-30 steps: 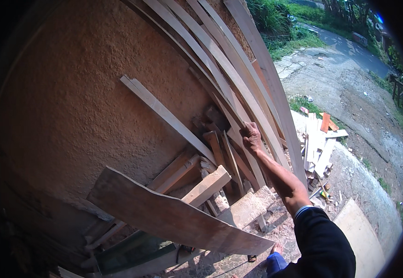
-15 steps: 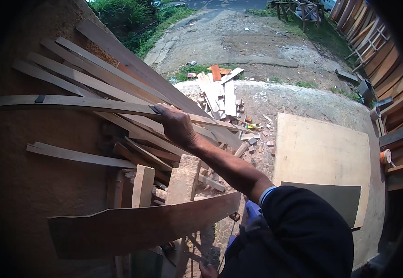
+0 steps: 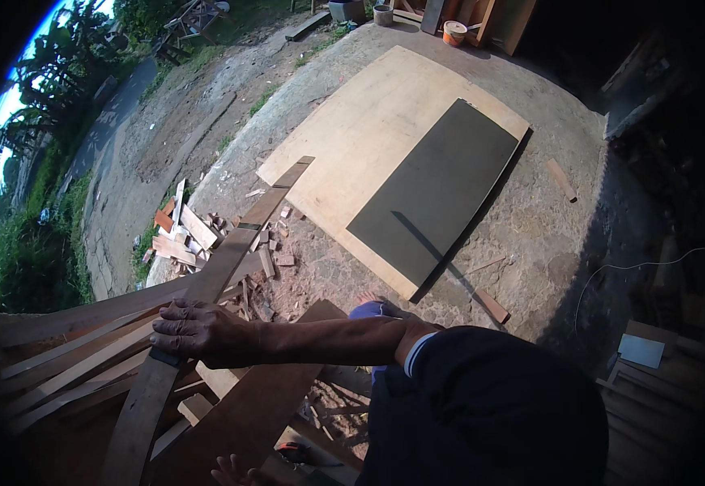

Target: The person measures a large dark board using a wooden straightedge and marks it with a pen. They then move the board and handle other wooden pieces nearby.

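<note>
My right hand (image 3: pixel 202 332) is wrapped over a long, narrow wooden strip (image 3: pixel 223 263), held slantwise, its far tip before the pale sheet. Dark bands cross the strip, one beside my fingers. Below it, a wide reddish-brown board (image 3: pixel 243 413) slopes toward the lower left. Only part of my left hand (image 3: pixel 237 473) shows at the bottom edge, fingers apart, close to the wide board; nothing is seen in it. A small red and black object (image 3: pixel 294 452) lies to its right, its kind unclear.
Long planks (image 3: pixel 85 364) lie stacked at the left. Offcuts (image 3: pixel 186 235) are heaped on the ground beyond. A pale wooden sheet (image 3: pixel 328 138) lies ahead with a dark grey panel (image 3: pixel 441 194) on it. An orange and white bucket (image 3: pixel 454 33) stands at the back.
My view has turned to the right. The strip in my right hand has swung from lying across to a steep slant. My left hand now shows farther left at the bottom edge.
</note>
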Action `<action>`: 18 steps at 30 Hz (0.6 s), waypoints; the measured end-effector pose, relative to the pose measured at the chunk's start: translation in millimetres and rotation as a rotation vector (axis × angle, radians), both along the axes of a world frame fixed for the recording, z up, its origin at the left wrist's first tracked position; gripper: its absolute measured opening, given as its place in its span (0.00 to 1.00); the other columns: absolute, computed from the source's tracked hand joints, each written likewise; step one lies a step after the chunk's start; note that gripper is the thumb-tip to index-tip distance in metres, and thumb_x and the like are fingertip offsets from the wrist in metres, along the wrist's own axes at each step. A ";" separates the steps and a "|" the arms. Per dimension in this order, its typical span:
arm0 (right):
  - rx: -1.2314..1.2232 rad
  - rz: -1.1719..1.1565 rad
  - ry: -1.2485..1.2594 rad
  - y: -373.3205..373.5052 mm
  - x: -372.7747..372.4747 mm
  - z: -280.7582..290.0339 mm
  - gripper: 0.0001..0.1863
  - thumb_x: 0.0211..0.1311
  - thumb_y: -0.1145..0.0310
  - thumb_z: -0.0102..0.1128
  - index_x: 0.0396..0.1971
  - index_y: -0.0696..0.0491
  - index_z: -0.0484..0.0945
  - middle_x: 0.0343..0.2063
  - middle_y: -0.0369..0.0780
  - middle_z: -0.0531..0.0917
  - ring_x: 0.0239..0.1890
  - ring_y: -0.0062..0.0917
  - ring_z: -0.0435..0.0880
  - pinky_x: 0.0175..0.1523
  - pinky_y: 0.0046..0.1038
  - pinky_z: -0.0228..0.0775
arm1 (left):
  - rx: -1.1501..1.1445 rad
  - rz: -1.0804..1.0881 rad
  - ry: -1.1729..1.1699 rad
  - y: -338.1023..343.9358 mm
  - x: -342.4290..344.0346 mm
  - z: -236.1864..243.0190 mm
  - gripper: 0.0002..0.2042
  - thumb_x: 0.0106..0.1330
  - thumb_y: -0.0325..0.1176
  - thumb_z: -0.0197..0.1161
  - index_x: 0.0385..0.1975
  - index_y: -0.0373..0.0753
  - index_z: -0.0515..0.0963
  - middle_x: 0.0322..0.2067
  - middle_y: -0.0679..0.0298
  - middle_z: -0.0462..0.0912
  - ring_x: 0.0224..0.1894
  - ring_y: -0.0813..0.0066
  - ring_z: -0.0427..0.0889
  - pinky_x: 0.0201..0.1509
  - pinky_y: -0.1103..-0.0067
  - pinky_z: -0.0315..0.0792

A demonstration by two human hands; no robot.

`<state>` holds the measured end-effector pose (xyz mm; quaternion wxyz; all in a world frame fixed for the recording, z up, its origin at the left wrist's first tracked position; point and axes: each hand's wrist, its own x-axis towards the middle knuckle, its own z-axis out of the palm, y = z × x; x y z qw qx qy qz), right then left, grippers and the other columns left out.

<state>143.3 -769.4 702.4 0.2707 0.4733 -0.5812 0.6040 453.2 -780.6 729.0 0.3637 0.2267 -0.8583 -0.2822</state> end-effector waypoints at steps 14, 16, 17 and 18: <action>0.120 -0.284 0.074 252.9 38.4 -42.5 0.27 0.46 0.70 0.70 0.51 0.55 0.79 0.51 0.45 0.82 0.59 0.42 0.80 0.68 0.51 0.69 | 0.909 -0.883 0.132 110.0 -107.2 -12.8 0.37 0.69 0.58 0.57 0.67 0.32 0.65 0.64 0.46 0.71 0.64 0.43 0.74 0.66 0.59 0.73; 0.177 -0.305 0.089 290.3 41.3 -53.3 0.24 0.49 0.70 0.67 0.51 0.55 0.79 0.51 0.45 0.82 0.60 0.42 0.80 0.68 0.50 0.69 | 1.081 -0.949 0.125 133.7 -111.4 -23.3 0.33 0.72 0.53 0.54 0.64 0.28 0.68 0.63 0.43 0.72 0.65 0.44 0.73 0.69 0.60 0.69; 0.214 -0.307 0.093 307.0 40.0 -57.2 0.23 0.51 0.69 0.66 0.51 0.55 0.80 0.51 0.45 0.82 0.60 0.42 0.80 0.68 0.50 0.69 | 1.162 -0.974 0.127 148.6 -113.2 -28.1 0.31 0.73 0.51 0.53 0.63 0.27 0.70 0.63 0.41 0.73 0.66 0.44 0.73 0.71 0.60 0.67; 0.236 -0.319 0.088 324.2 40.1 -61.3 0.22 0.58 0.69 0.61 0.55 0.52 0.79 0.56 0.45 0.81 0.62 0.41 0.79 0.71 0.54 0.65 | 1.208 -0.977 0.121 163.4 -113.1 -31.9 0.29 0.74 0.48 0.52 0.61 0.25 0.71 0.62 0.39 0.73 0.66 0.45 0.72 0.72 0.60 0.65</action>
